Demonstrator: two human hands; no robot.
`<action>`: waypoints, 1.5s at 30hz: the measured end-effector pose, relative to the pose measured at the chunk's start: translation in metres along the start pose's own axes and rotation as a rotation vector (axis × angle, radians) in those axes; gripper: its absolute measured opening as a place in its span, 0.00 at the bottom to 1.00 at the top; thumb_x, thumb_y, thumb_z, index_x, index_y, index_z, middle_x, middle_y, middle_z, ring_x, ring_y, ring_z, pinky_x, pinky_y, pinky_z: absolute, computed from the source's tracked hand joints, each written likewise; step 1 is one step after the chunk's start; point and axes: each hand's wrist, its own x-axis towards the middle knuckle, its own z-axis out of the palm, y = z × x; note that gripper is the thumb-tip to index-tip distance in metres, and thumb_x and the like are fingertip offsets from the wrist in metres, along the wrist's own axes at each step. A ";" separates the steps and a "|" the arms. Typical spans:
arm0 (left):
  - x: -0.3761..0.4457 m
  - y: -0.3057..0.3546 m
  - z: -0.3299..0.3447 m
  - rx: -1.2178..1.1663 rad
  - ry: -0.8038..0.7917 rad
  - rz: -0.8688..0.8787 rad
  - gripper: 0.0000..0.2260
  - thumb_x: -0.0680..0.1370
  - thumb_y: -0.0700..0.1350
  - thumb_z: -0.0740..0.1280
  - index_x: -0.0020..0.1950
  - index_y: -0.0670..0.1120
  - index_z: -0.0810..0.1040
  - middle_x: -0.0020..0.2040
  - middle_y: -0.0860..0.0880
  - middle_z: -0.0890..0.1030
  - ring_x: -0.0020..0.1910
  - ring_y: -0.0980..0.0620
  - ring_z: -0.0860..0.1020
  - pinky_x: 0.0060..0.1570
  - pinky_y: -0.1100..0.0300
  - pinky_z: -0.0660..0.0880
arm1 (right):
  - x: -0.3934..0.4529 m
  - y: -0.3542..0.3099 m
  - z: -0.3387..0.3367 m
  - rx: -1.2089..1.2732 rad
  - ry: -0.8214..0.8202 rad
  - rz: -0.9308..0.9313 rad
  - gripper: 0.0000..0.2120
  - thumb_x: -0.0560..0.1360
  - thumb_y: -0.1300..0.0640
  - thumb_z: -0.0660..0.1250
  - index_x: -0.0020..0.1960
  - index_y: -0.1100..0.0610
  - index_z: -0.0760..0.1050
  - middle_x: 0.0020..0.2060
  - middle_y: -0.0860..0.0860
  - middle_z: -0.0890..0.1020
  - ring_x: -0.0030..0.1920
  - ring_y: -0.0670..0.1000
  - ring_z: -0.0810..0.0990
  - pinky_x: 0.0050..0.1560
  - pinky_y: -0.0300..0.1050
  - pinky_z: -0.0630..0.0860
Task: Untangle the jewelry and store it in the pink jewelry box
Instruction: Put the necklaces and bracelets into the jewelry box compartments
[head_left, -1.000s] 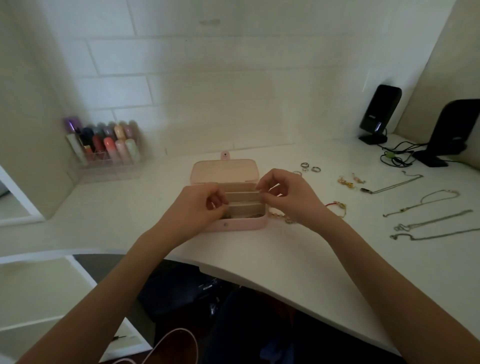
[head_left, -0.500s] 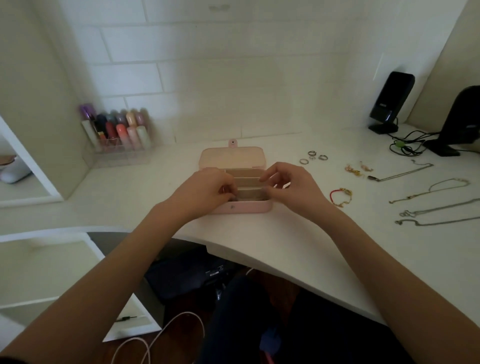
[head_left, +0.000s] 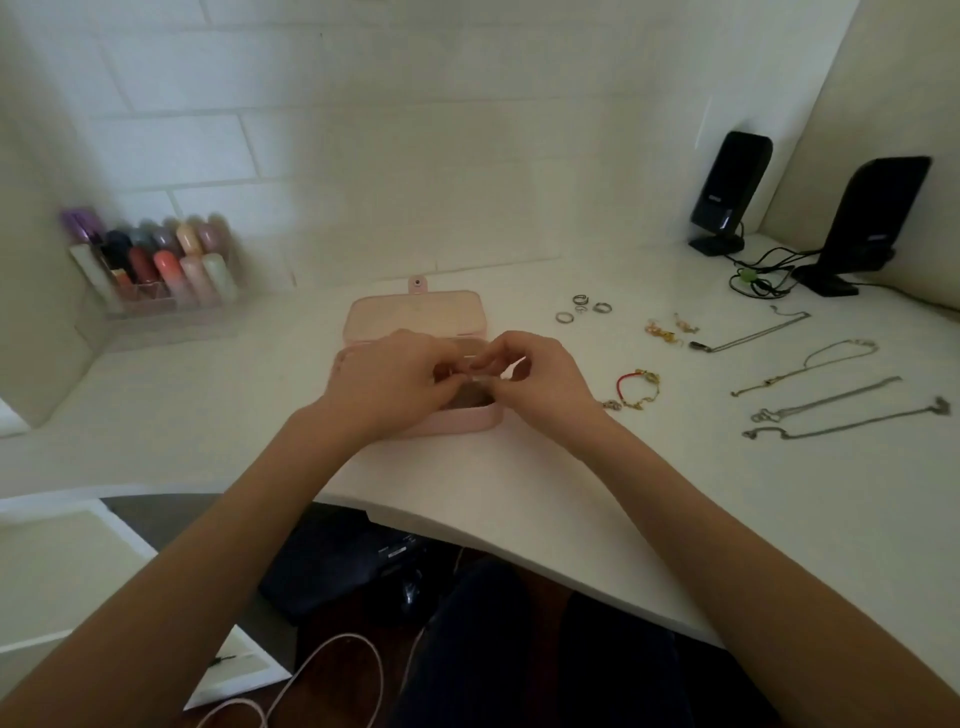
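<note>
Both hands meet over the open pink jewelry box (head_left: 415, 322) at the middle of the worktop (head_left: 519, 467): the left hand (head_left: 387, 382) and right hand (head_left: 540, 379) have fingers curled together as if pinching something small (too tiny to make out). Lowering it squarely into one compartment should keep it from snagging. Necklaces (head_left: 826, 402), a red bracelet (head_left: 636, 387) and rings (head_left: 584, 307) wait to the right.

— What is surrounding the desk?
— White brick wall (head_left: 363, 156) is running along twelve o'clock; a beige panel (head_left: 883, 78) is standing at two.
— Underneath?
— Dark floor (head_left: 332, 670) is showing at six o'clock.
</note>
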 end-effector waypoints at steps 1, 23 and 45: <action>0.002 0.005 0.000 -0.022 0.013 0.009 0.07 0.78 0.51 0.62 0.50 0.61 0.79 0.34 0.59 0.72 0.38 0.53 0.73 0.36 0.59 0.71 | 0.000 -0.001 -0.004 0.049 0.009 0.021 0.08 0.68 0.66 0.70 0.43 0.56 0.81 0.35 0.43 0.78 0.28 0.38 0.72 0.33 0.30 0.68; 0.078 0.213 0.122 -0.353 -0.137 0.666 0.14 0.79 0.46 0.63 0.63 0.45 0.76 0.62 0.49 0.77 0.63 0.52 0.71 0.61 0.63 0.64 | -0.078 0.160 -0.261 -0.632 0.711 0.687 0.13 0.79 0.57 0.62 0.60 0.61 0.79 0.57 0.60 0.79 0.58 0.59 0.75 0.60 0.48 0.71; 0.076 0.209 0.118 -0.772 -0.009 0.257 0.09 0.76 0.47 0.68 0.56 0.49 0.75 0.43 0.54 0.80 0.43 0.60 0.77 0.46 0.71 0.72 | -0.077 0.094 -0.232 0.384 0.437 0.256 0.10 0.73 0.64 0.69 0.53 0.57 0.78 0.39 0.53 0.82 0.41 0.48 0.82 0.43 0.39 0.76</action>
